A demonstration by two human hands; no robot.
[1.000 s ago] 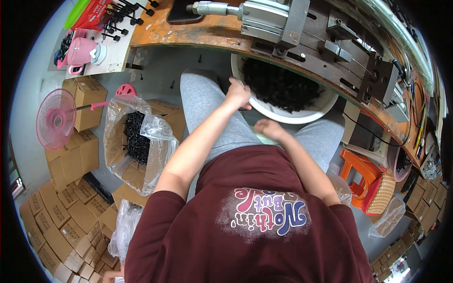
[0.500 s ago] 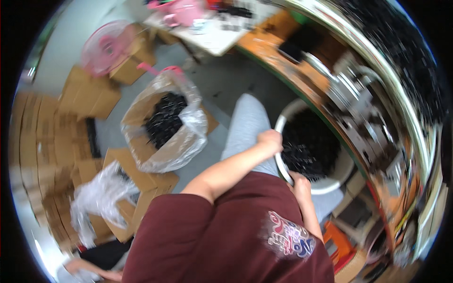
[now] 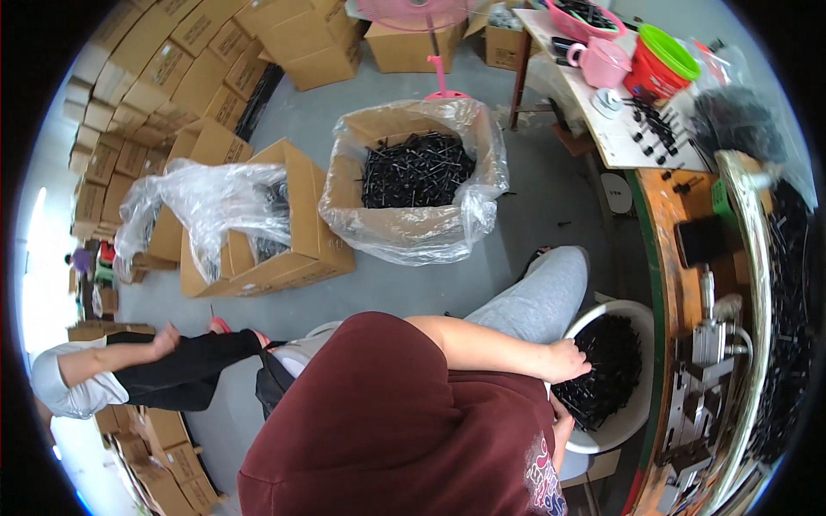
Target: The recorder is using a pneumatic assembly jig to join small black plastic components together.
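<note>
– Starting with the head view: what about the room?
– Grey floor [image 3: 301,112], stacked cardboard boxes [image 3: 155,69], workbench [image 3: 677,297] along the right.
– Anything just changed?
– Swung leftward from the bench: now looking onto a plastic-lined box [image 3: 413,234] ahead. Puts box and white basin [image 3: 635,426] clearly in one view for the handling work.
– Basin's place?
– Beside the bench, near the knee, heaped with black parts [image 3: 613,365].
– And the fingers?
– On the left hand [image 3: 565,360], bunched narrow across the rim; cannot tell what's held. On the right hand [image 3: 561,423], at the rim's near side, partly hidden; cannot tell.
</note>
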